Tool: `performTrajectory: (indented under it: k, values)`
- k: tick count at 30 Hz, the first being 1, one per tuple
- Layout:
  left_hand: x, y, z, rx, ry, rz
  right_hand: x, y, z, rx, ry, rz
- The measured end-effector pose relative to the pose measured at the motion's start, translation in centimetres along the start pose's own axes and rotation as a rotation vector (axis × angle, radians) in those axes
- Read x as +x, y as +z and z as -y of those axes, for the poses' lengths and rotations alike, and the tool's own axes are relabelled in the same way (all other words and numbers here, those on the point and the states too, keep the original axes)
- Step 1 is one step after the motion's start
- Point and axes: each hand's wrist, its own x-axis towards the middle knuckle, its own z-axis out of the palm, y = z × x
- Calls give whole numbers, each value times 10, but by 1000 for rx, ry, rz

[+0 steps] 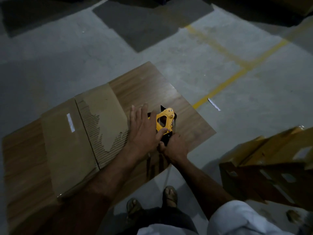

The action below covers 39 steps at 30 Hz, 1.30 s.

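While the right hand (pixel 174 147) grasps the dark handle of the yellow tape gun (pixel 165 122), the left hand (pixel 144 131) lies flat, fingers straight, at the edge of the torn cardboard (pixel 81 136), thumb against the gun's frame. The tape gun sits on the wood-grain board (pixel 152 85), just right of the cardboard.

Nothing legible shows. The white label (pixel 70 122) on the flat cardboard (pixel 67 150) and the pale stickers (pixel 302 153) on the boxes (pixel 254 175) are too dim to read. The tape dispenser (pixel 165 122) shows no legible brand.
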Motion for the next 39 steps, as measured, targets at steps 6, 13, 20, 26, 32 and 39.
performTrajectory:
  k: [6,13,20,26,32,39]
  values:
    - [0,-5,2,-166,22,-97,19,-2,11,201,41,111]
    - [-18,-27,81,-370,-126,-371,16,-50,43,465,-105,-18]
    - [-19,-45,197,-438,-374,-411,6,-116,132,786,-365,188]
    - [-17,-51,262,-422,-588,-92,-24,-99,211,864,-426,442]
    - [-32,-43,293,-486,-540,-75,-38,-57,267,825,-469,464]
    - [-18,-40,320,-1022,-421,-130,-47,-27,308,738,-498,442]
